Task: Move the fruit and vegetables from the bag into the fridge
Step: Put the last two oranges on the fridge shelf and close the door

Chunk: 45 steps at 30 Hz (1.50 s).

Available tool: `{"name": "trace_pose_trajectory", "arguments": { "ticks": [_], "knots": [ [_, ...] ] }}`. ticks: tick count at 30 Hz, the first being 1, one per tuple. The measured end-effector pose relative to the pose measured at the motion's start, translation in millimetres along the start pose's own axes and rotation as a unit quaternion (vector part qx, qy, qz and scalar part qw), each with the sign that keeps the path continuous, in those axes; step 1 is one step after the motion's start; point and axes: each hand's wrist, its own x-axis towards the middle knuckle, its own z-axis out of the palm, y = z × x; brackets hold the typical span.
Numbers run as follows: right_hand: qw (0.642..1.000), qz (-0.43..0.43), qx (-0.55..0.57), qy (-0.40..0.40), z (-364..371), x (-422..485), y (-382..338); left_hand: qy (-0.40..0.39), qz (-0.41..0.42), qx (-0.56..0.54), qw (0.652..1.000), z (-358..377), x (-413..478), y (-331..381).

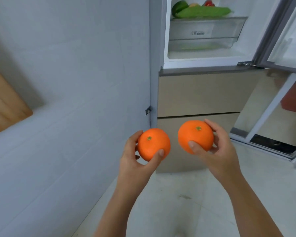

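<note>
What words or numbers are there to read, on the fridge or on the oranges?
A small label on the clear fridge drawer: dark marks, too blurred to read.
The left orange and the right orange: no sticker or writing shows.
No other words, numbers or signs are in view.

The bare left forearm [116, 206] and right forearm [251, 206] reach forward side by side. The left hand [135, 161] curls thumb and fingers round a round glossy orange [152, 142]. The right hand [220, 151], just beside it, grips a second round orange [195, 135] (thumb pressed on the near face).
</note>
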Motion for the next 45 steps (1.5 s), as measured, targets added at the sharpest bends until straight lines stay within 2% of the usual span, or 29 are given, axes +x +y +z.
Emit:
{"name": "trace_pose_trajectory", "arguments": {
  "ticks": [6, 12, 17, 32, 38, 45],
  "knots": [
    [0.999, -0.003, -0.026, 0.021, -36.9, 103.3, 28.2, -0.042, 0.036, 0.01, 0.998, 74.8, 100.5, 23.7],
    [0.999, 0.003, -0.03, 0.039, -67.8, 188.9, 57.2, -0.044, 0.041, 0.0, 0.998, 133.2, 174.3, 26.3],
    [0.998, -0.003, -0.026, 0.049, -69.0, 244.1, 78.4, -0.045, 0.051, -0.015, 0.998, 160.5, 234.2, 25.3],
    [0.991, -0.086, -0.017, 0.103, -60.7, 460.4, 96.7, -0.097, 0.172, -0.063, 0.978, 232.6, 453.6, 61.2],
    [0.984, -0.137, 0.01, 0.113, -78.6, 526.2, 87.7, -0.071, 0.217, -0.07, 0.971, 256.0, 507.4, 86.8],
    [0.972, -0.217, 0.043, 0.081, -96.4, 611.5, 56.3, 0.024, 0.232, -0.086, 0.969, 269.6, 561.7, 130.9]
  ]
}}
